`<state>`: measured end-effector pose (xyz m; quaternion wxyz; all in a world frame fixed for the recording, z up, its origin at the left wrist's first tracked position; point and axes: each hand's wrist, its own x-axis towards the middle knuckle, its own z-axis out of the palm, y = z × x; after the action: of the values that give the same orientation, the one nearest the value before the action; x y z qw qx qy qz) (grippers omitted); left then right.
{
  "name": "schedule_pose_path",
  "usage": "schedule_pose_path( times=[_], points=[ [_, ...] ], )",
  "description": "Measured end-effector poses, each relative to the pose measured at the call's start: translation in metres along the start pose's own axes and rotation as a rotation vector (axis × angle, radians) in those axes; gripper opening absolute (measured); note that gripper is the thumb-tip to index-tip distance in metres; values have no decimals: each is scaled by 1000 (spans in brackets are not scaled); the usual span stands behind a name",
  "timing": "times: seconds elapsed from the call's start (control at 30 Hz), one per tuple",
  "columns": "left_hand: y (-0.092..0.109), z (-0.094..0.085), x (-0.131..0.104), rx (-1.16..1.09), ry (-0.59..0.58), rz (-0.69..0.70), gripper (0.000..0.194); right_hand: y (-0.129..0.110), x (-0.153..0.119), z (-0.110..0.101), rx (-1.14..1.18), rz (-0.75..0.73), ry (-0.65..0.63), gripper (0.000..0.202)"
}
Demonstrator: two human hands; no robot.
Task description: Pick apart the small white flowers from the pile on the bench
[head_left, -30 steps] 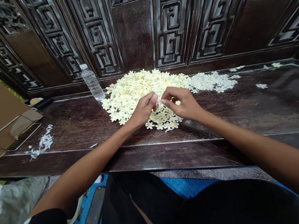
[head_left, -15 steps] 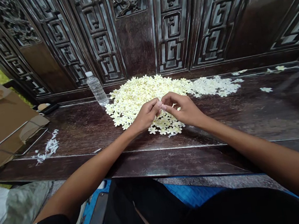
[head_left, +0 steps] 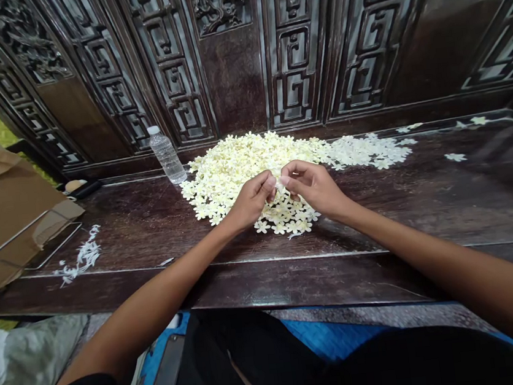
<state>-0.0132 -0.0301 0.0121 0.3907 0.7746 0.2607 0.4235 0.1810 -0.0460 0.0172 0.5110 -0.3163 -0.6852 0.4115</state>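
Left hand (head_left: pixel 252 198) and right hand (head_left: pixel 315 187), both in narrow pinches, contents unclear, flower pile (head_left: pixel 239 161) below and beyond.

I've got a dark wood bench (head_left: pixel 424 204), scuffed on top. Mid-bench: big cream flower pile (head_left: pixel 226 171), running rt into a whiter flower patch (head_left: pixel 367 150). Farther rt I see 1 loose flower (head_left: pixel 455 157), w/ stray blossoms (head_left: pixel 479 121) nr the back. Clear btl (head_left: pixel 168 156), white cap, stands just beside the pile's lt edge. Far lt: white strips (head_left: pixel 86 255) in a small heap; white sliver (head_left: pixel 167 262) nr the front. Back-lt: dark item (head_left: pixel 88 189), can't ID.
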Motion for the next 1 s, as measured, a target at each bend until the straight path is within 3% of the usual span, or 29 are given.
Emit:
schedule_pose_path(
  times=[0.17,0.3,0.43,0.53,0.6,0.63,0.7,0.77,0.83,1.0],
  points=[
    [-3,-2,-1,33,37,-35,53,11,6,-10,228,144,159,31],
    [-9,0,-2,86,47,-71,53,27,18,-42,226,275,359,18],
    [-13,1,-2,109,116,-120,53,49,31,-91,201,215,687,22],
    [-9,0,-2,134,165,-148,51,52,34,-103,147,185,793,35],
    [-4,0,-2,167,184,-135,49,44,31,-91,68,155,712,40],
    [-3,-1,-2,188,190,-118,48,37,28,-80,18,145,602,36],
    [0,-1,-2,239,200,-74,47,23,21,-54,-101,182,271,25],
    [1,-1,-2,295,212,-36,46,10,13,-29,-164,203,14,41],
    [0,-1,-2,336,226,-12,47,3,6,-10,-143,179,-66,49],
    [1,0,-3,362,221,-11,46,6,0,1,-114,90,-4,46]
  ],
)
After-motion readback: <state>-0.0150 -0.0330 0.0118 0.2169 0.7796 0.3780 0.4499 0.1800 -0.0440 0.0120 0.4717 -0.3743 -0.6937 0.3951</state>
